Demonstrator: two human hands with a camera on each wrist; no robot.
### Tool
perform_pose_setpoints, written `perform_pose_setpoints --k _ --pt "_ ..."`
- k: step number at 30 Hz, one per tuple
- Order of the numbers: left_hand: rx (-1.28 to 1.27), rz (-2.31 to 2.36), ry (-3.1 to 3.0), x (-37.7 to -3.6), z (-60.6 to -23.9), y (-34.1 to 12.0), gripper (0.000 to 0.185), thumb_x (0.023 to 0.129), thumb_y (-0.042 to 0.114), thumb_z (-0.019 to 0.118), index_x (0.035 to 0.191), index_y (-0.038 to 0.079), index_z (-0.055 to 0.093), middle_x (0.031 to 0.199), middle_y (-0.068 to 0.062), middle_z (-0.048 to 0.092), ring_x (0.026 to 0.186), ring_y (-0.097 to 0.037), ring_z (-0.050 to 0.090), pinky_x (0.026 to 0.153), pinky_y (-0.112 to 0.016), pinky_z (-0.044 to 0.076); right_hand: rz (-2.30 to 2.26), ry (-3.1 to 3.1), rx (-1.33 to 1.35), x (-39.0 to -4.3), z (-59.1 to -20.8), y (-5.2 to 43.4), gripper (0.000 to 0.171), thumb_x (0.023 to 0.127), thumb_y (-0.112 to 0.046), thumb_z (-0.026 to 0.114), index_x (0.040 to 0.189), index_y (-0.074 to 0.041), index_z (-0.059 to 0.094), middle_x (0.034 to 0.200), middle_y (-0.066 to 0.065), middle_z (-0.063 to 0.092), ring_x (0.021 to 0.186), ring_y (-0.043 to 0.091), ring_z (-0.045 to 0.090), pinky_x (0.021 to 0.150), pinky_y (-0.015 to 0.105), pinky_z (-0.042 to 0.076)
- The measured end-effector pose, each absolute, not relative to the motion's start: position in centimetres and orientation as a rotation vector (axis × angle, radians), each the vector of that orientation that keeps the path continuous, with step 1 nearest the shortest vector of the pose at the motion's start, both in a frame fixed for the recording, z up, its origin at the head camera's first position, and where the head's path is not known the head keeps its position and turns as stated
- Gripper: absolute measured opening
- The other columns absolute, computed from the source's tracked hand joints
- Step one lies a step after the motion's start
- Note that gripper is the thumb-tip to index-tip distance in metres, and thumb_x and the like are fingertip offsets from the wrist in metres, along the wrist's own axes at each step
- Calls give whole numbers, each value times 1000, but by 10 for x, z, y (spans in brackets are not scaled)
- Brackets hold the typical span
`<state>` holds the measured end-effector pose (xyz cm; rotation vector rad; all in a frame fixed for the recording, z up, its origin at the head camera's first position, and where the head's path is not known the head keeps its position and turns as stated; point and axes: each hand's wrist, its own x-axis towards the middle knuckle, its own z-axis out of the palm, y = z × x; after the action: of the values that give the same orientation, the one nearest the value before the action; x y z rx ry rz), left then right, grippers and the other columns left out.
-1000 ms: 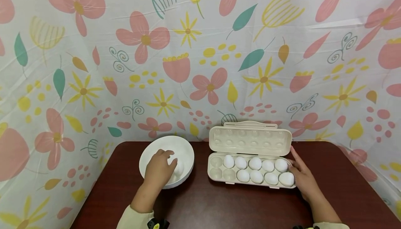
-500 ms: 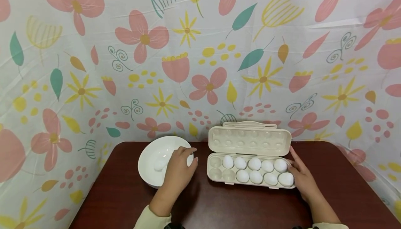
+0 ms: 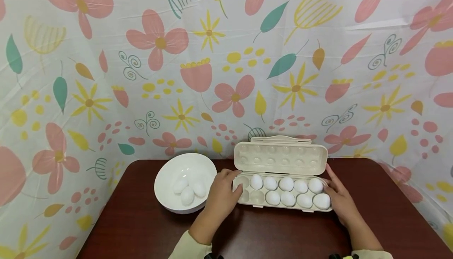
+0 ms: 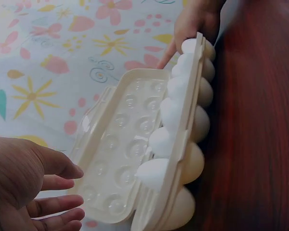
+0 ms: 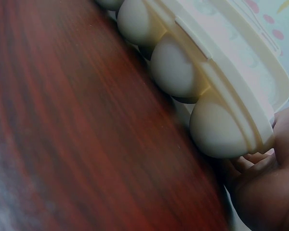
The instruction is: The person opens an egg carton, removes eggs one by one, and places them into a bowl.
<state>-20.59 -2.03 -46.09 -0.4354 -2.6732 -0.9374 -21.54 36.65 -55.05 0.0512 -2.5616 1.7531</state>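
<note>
The egg carton [image 3: 281, 159] lies on the surface [image 3: 279, 233] with its long axis running left to right. The left hand [image 3: 222, 194], fingers apart and holding nothing, is at its left end, the nearest egg [image 3: 256, 182] just rightward; the right hand [image 3: 341, 202] grips the right end.

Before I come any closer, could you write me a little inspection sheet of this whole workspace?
Surface: glossy, dark reddish-brown table.
Job's things: white bowl holding three white eggs; open carton holding nine more, three wells empty.
Clutter: nothing seen.
Hands: left hand at the carton's left end, contact unclear; right hand holds its right end.
Cables: nothing seen.
Surroundings: white cloth backdrop printed with flowers and leaves, behind the table.
</note>
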Motion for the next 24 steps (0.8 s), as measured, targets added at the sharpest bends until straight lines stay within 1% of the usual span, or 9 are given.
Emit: perform_pose_setpoints --k 4,6,10,11,13,16,20,24 --pt "-458 -938 -2690 -209 -469 -14 40 92 20 73 131 12 68 120 -7 65 110 -24 61 92 -38 54 1758 -2562 38 -215 -552 367 64 111 -26 37 162 -37 0 122 -25 49 106 -15 51 81 15 49" --pt "-466 -925 -2685 -211 -473 -11 41 91 21 73 131 12 68 120 -7 66 111 -24 62 92 -37 54 1745 -2567 36 -214 -551 366 64 111 -27 37 162 -38 1 126 -19 51 106 -16 51 81 14 49" --pt "-480 -922 -2675 -215 -480 -6 42 90 19 75 131 11 68 119 -7 66 111 -25 63 92 -38 55 1737 -2565 50 -215 -550 365 64 111 -26 38 162 -39 1 128 -17 51 107 -16 51 81 13 48" --pt "-480 -924 -2678 -216 -481 -4 43 90 19 75 131 11 68 119 -8 66 111 -25 64 92 -38 55 1745 -2562 54 -214 -549 365 64 111 -26 38 161 -40 1 128 -18 51 107 -16 51 81 13 48" --pt "-478 -932 -2676 -218 -483 0 43 89 18 75 130 10 68 118 -8 66 109 -25 64 91 -38 55 1772 -2553 68 -214 -550 367 64 111 -26 38 161 -40 1 123 -26 49 107 -15 52 81 13 49" --pt "-478 -939 -2667 -222 -487 5 42 88 16 76 128 10 69 116 -8 67 107 -24 65 90 -38 55 1800 -2535 80 -214 -551 367 65 110 -24 38 162 -39 1 122 -30 49 107 -14 53 81 14 49" --pt "-490 -945 -2663 -226 -491 11 41 87 16 76 127 10 70 118 -8 68 109 -25 66 91 -39 56 1794 -2531 77 -214 -551 366 65 110 -24 39 162 -37 2 122 -28 50 107 -14 53 81 15 50" --pt "-487 -925 -2666 -230 -495 16 40 86 17 78 125 10 71 119 -7 68 109 -24 67 90 -38 56 1786 -2542 69 -216 -550 365 65 110 -25 39 162 -39 1 124 -26 49 107 -15 52 81 14 49"
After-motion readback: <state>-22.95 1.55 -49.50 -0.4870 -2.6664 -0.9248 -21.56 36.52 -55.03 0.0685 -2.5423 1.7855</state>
